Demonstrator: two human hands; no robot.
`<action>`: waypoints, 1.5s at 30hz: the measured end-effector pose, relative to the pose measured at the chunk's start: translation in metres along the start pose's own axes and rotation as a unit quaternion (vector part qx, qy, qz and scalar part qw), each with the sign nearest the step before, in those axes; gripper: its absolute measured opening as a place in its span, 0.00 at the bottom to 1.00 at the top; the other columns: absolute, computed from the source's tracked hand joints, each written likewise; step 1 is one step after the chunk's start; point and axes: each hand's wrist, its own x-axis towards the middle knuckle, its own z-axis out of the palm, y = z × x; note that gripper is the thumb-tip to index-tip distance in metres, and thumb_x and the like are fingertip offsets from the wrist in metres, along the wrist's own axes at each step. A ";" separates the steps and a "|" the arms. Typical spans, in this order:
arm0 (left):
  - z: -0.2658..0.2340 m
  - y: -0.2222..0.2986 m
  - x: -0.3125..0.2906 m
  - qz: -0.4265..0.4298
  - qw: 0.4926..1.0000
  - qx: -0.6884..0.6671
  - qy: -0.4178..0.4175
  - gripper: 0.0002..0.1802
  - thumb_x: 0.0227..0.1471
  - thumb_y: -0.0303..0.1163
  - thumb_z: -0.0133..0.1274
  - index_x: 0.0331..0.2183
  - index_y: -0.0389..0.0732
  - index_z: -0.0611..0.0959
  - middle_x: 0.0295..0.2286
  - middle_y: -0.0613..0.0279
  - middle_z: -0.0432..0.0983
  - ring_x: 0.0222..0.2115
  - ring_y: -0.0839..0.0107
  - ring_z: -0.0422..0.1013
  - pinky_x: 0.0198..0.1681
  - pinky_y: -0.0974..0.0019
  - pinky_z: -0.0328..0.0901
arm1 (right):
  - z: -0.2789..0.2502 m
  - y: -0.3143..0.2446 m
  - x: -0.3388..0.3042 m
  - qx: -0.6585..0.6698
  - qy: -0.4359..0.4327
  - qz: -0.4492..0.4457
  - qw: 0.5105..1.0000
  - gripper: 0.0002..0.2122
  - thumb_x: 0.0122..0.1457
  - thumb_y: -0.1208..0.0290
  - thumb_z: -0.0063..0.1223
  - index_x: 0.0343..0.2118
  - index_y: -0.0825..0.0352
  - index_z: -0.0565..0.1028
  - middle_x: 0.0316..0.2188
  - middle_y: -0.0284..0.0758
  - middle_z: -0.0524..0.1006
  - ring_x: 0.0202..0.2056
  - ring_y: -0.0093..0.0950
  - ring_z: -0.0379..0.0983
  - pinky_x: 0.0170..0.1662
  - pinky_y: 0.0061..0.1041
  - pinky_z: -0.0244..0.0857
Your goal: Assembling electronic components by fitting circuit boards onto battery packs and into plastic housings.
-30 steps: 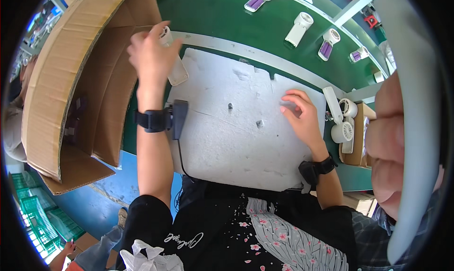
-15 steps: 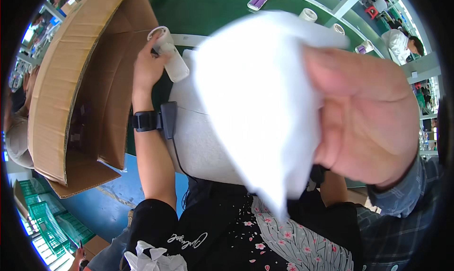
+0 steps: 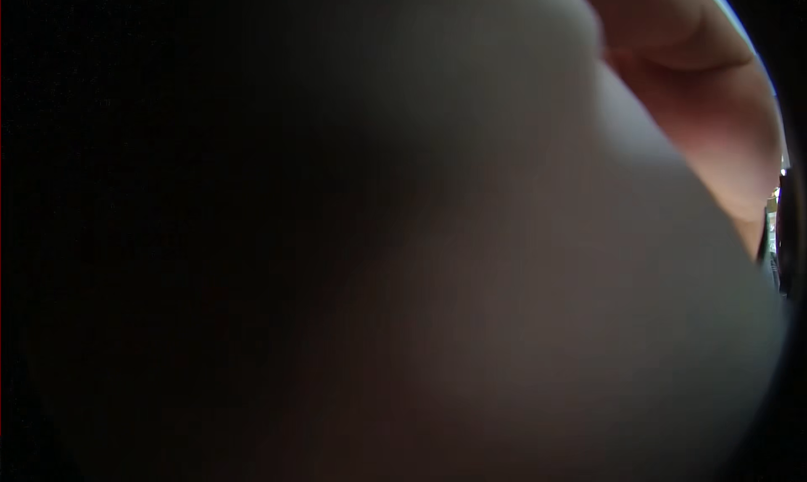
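Observation:
A white cloth or tissue (image 3: pixel 538 230) lies right against the camera and hides nearly the whole head view. It shows only as a dark, blurred grey surface. Another person's hand (image 3: pixel 714 104) holds it at the upper right, with part of the fingers and palm visible. Neither my left hand nor my right hand can be seen behind the covering.
Only a thin bright sliver of the room (image 3: pixel 772 230) shows past the other person's hand at the right rim. Everything else around me is hidden.
The other person's hand has brought the white cloth or tissue up onto the camera. My left hand, the white handheld device it was holding and the cardboard box have gone from sight.

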 end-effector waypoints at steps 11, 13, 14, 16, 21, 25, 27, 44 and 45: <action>0.033 0.041 -0.166 -0.056 0.996 0.055 -0.030 0.31 0.46 0.35 0.59 0.54 0.44 0.73 0.38 0.46 0.77 0.37 0.63 0.73 0.41 0.62 0.68 | 0.099 0.033 -0.092 -0.294 0.165 -0.032 0.941 0.19 0.65 0.64 0.40 0.55 0.71 0.65 0.45 0.44 0.75 0.43 0.32 0.75 0.50 0.36 0.67; 0.021 0.029 -0.153 -0.066 0.994 0.089 0.013 0.32 0.47 0.36 0.59 0.54 0.42 0.72 0.40 0.45 0.76 0.38 0.61 0.72 0.43 0.60 0.66 | 0.106 0.015 -0.088 -0.254 0.181 -0.003 0.950 0.21 0.63 0.65 0.44 0.56 0.71 0.63 0.44 0.43 0.76 0.42 0.31 0.75 0.50 0.34 0.67; 0.017 0.020 -0.148 -0.083 0.989 0.112 0.037 0.32 0.47 0.37 0.59 0.54 0.41 0.72 0.40 0.44 0.75 0.39 0.59 0.71 0.43 0.60 0.66 | 0.113 0.016 -0.083 -0.224 0.178 0.009 0.958 0.21 0.63 0.66 0.46 0.56 0.71 0.63 0.44 0.42 0.76 0.42 0.30 0.75 0.50 0.33 0.67; 0.004 0.002 -0.144 -0.116 0.977 0.158 0.088 0.32 0.47 0.39 0.58 0.54 0.39 0.72 0.42 0.42 0.74 0.41 0.56 0.70 0.45 0.58 0.65 | 0.121 0.020 -0.072 -0.168 0.172 0.032 0.970 0.23 0.61 0.66 0.49 0.57 0.70 0.61 0.43 0.41 0.76 0.42 0.29 0.74 0.49 0.31 0.66; -0.110 -0.097 -0.162 -0.186 0.930 0.262 0.179 0.34 0.48 0.43 0.57 0.54 0.34 0.70 0.45 0.38 0.71 0.45 0.49 0.68 0.50 0.54 0.62 | 0.090 0.113 -0.069 -0.295 0.181 -0.103 0.933 0.29 0.58 0.69 0.55 0.59 0.70 0.58 0.40 0.39 0.76 0.38 0.27 0.73 0.47 0.27 0.65; -0.151 -0.087 -0.107 -0.214 0.881 0.332 0.260 0.37 0.49 0.46 0.56 0.54 0.30 0.69 0.48 0.35 0.69 0.49 0.44 0.66 0.54 0.51 0.59 | -0.009 0.088 -0.011 -0.276 0.171 -0.088 0.942 0.31 0.56 0.72 0.57 0.61 0.70 0.55 0.38 0.37 0.75 0.37 0.25 0.72 0.46 0.26 0.64; -0.160 -0.058 -0.022 -0.225 0.849 0.373 0.298 0.38 0.49 0.47 0.55 0.54 0.28 0.69 0.49 0.34 0.68 0.51 0.41 0.64 0.56 0.49 0.58 | -0.080 0.066 0.031 -0.258 0.168 -0.084 0.948 0.33 0.55 0.74 0.57 0.61 0.70 0.53 0.38 0.37 0.75 0.37 0.24 0.71 0.45 0.25 0.63; -0.197 -0.007 0.303 -0.374 0.865 0.270 0.197 0.34 0.45 0.51 0.59 0.51 0.44 0.75 0.51 0.45 0.70 0.52 0.53 0.65 0.57 0.57 0.57 | -0.335 -0.022 0.188 -0.133 0.204 -0.041 0.969 0.38 0.52 0.77 0.57 0.64 0.66 0.50 0.31 0.33 0.74 0.33 0.21 0.66 0.43 0.20 0.59; -0.189 0.004 0.302 -0.372 0.864 0.273 0.203 0.34 0.45 0.51 0.59 0.51 0.44 0.75 0.51 0.45 0.70 0.52 0.53 0.65 0.57 0.57 0.57 | -0.337 -0.026 0.191 -0.132 0.202 -0.044 0.969 0.38 0.52 0.76 0.57 0.64 0.66 0.50 0.31 0.33 0.74 0.33 0.21 0.66 0.43 0.20 0.59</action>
